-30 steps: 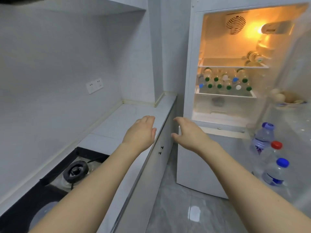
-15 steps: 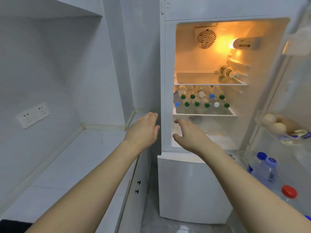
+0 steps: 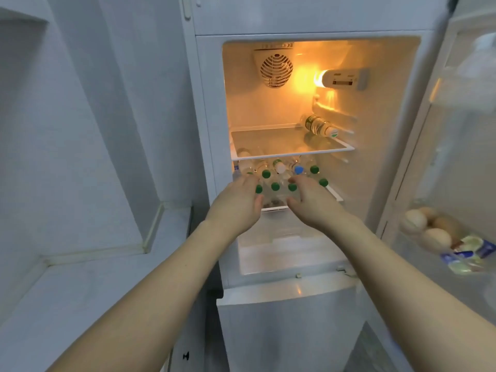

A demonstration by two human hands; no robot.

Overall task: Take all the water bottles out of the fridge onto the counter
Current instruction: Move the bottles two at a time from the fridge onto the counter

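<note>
The fridge (image 3: 204, 130) stands open in the middle of the frame, with its light glowing orange at the top. Lots of water bottles (image 3: 275, 183) lie stacked on the lower shelf (image 3: 336, 194), their green caps facing out. One more bottle (image 3: 318, 126) lies on its side on the glass shelf (image 3: 292, 153) above. The left hand (image 3: 237, 202) and the right hand (image 3: 308, 201) both reach to the front of the stack. Their fingers are loose and spread, gripping nothing. The white counter (image 3: 80, 285) sits at lower left. Eggs (image 3: 426, 226) rest in the door rack at right.
</note>
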